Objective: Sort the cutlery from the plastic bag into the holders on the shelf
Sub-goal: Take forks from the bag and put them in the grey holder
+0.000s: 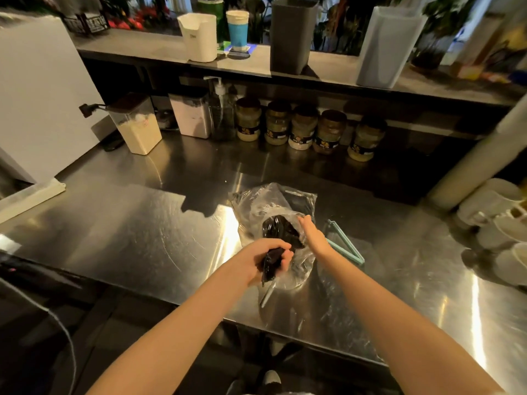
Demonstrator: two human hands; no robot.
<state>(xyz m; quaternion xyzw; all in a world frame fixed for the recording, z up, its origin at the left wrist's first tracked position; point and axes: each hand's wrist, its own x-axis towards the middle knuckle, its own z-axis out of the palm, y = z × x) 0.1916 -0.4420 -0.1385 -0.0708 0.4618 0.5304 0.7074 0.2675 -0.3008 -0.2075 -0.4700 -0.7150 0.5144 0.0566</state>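
Note:
A clear plastic bag [265, 206] lies on the steel counter [142, 223], with black plastic cutlery [278, 228] showing through its open mouth. My left hand [263, 262] grips a bunch of the black cutlery [271, 263] just in front of the bag. At the bag's right edge, my right hand [312, 233] pinches the plastic at the opening. On the shelf above stand three holders: a white one [199, 35], a dark grey one [292, 35] and a pale translucent one [386, 47].
A teal bag clip [346, 243] lies right of the bag. Jars [303, 128], a pump bottle [219, 109] and two storage tubs line the back under the shelf. White cups [502, 218] stand at the right edge. A blue-and-white cup [238, 28] sits on the shelf.

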